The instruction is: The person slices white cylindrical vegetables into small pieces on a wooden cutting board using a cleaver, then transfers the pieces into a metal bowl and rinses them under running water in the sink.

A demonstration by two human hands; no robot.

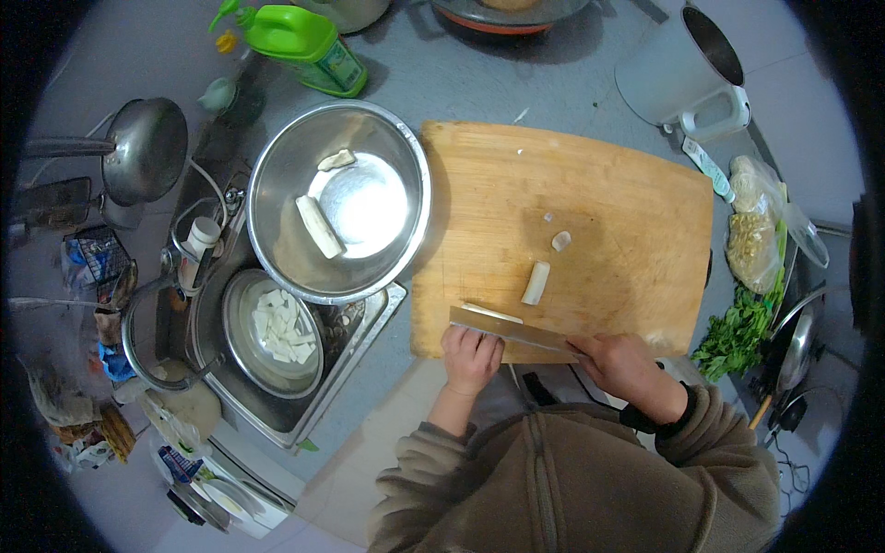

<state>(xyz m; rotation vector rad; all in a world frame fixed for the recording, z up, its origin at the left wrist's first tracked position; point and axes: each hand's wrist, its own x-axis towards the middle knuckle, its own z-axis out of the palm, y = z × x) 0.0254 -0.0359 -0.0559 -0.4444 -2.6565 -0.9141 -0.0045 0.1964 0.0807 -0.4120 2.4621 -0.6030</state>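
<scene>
My right hand (619, 366) grips the handle of a cleaver (508, 330), whose blade lies across the near edge of a wooden cutting board (477, 207). The curled fingers of my left hand (471, 363) are against the near side of the blade; whatever lies under them is hidden. Just beyond the blade shows a strip of peeled white root vegetable (494, 313). A short vegetable stick (536, 283) lies farther up the board, with a small end piece (561, 240) above it.
Left of the board stands a steel bowl (276, 276) with two vegetable pieces (320, 227). In the sink (259, 415), another bowl (238, 363) holds cut white pieces (283, 325). A white kettle (667, 76), bagged food (752, 242) and leafy greens (736, 335) stand right; a green bottle (304, 48) stands behind.
</scene>
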